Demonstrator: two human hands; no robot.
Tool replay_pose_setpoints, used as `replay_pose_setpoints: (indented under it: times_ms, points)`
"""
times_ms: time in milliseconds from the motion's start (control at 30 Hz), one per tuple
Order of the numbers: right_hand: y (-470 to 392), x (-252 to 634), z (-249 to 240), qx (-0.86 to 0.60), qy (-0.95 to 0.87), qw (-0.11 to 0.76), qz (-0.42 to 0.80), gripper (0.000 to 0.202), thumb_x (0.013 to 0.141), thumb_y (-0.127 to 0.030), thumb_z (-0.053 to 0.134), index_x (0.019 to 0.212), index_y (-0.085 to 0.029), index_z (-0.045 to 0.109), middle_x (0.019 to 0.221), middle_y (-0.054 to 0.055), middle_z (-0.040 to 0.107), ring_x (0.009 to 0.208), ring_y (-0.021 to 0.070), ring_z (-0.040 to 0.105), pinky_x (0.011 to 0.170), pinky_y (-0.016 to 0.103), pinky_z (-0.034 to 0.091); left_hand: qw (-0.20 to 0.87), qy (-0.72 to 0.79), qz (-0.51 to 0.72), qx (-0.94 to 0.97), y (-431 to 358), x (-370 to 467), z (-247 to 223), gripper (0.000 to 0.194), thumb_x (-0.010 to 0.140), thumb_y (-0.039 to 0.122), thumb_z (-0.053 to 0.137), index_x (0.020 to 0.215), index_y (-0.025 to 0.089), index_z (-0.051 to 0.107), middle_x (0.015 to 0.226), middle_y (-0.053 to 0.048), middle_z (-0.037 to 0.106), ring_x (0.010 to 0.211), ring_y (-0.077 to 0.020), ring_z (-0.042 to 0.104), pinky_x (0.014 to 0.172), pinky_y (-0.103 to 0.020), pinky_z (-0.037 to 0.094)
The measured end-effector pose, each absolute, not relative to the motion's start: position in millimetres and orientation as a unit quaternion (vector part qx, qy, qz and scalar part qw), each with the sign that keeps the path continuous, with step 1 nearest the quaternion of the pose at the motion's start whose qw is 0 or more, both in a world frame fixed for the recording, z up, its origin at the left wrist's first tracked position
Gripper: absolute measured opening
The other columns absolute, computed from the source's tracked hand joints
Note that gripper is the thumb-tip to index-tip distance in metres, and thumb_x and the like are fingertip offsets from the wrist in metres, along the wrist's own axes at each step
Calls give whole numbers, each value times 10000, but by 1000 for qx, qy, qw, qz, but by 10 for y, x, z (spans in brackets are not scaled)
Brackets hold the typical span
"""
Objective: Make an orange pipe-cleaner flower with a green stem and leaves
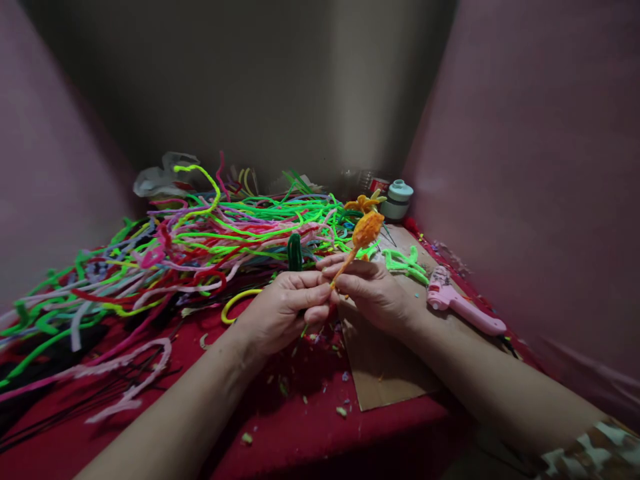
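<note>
Both hands meet over the front of the table around an orange pipe-cleaner piece (367, 230), which has a puffy bulb-shaped top and a thin twisted stem. My right hand (380, 297) pinches the stem between thumb and fingers. At its lower end, the fingertips of my left hand (285, 307) are closed on the stem. The bulb tilts up and to the right above the fingers. Just behind my left hand stands a dark green pipe-cleaner loop (295, 252). A sheet of cardboard (383, 367) lies under my right hand.
A large heap of coloured pipe cleaners (240, 233) covers the left and back. To the right lie a pink glue gun (465, 307) and bright green pipe-cleaner pieces (407, 261). A pale lidded container (399, 200) stands behind. Small scraps dot the red tablecloth (300, 433).
</note>
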State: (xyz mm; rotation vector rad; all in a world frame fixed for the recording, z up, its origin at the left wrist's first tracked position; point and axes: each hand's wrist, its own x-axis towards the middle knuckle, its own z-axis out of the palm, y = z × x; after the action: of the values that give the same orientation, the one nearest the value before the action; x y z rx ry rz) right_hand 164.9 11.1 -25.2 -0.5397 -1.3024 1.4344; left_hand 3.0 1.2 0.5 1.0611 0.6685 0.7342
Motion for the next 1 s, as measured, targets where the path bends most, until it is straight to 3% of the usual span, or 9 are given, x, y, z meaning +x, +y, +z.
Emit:
replay_pose_setpoints:
  times_ms: [100,200,300,400,500,600,767,867,1000]
  points:
    - [120,1648,-243,-253,-527,542,604,67,714,-194,704,757,-233,739,913,15,637,784,126,563,701,268,468,660,361,308,583,9,-1,74,264,761,377,605,679,126,609,475,40,435,403,-39,288,423,-189,198]
    - [158,1647,-256,-286,-491,551,611,71,697,-232,727,763,-207,730,814,17,632,646,102,527,593,250,430,455,501,322,663,54,-100,154,356,794,448,518,598,157,579,401,49,399,373,-65,302,418,-212,209]
    - [189,1643,-269,-316,-447,541,639,113,673,-266,751,741,-183,717,726,10,608,570,85,481,532,240,380,238,608,360,667,174,-258,186,273,765,411,525,651,178,609,446,43,451,420,-93,363,461,-225,255]
    - [194,1636,-278,-326,-437,534,647,121,655,-261,763,716,-172,708,660,1,577,530,79,452,511,243,357,142,645,244,710,313,-377,148,213,691,378,578,608,187,625,537,-1,570,536,-148,488,533,-251,300]
    - [183,1633,-282,-331,-462,531,628,92,678,-255,741,704,-174,708,602,-1,556,516,87,448,510,253,358,137,640,150,741,393,-377,50,247,681,406,574,547,201,603,520,-19,579,544,-170,504,542,-269,291]
    - [187,1638,-291,-340,-472,519,626,101,683,-272,737,687,-175,705,594,6,562,505,90,454,500,256,356,153,638,184,732,400,-298,-63,257,664,437,589,558,203,587,523,-7,572,526,-160,494,520,-261,275]
    - [234,1656,-332,-351,-447,503,652,175,648,-286,763,761,-158,724,695,32,604,522,85,482,487,246,365,388,599,292,637,334,-247,-82,195,655,337,631,587,163,573,407,72,370,371,-74,313,420,-223,193]
    - [238,1658,-333,-347,-446,487,665,193,634,-278,762,773,-148,730,710,37,611,530,87,489,493,243,380,523,501,345,597,267,-280,17,228,662,346,681,767,145,650,509,49,483,381,-50,331,405,-204,189]
    - [202,1652,-299,-321,-456,443,702,177,608,-267,763,700,-127,706,635,15,588,513,79,490,513,237,388,563,417,351,622,158,-246,117,161,712,310,667,722,149,657,545,30,505,426,-44,364,421,-183,228]
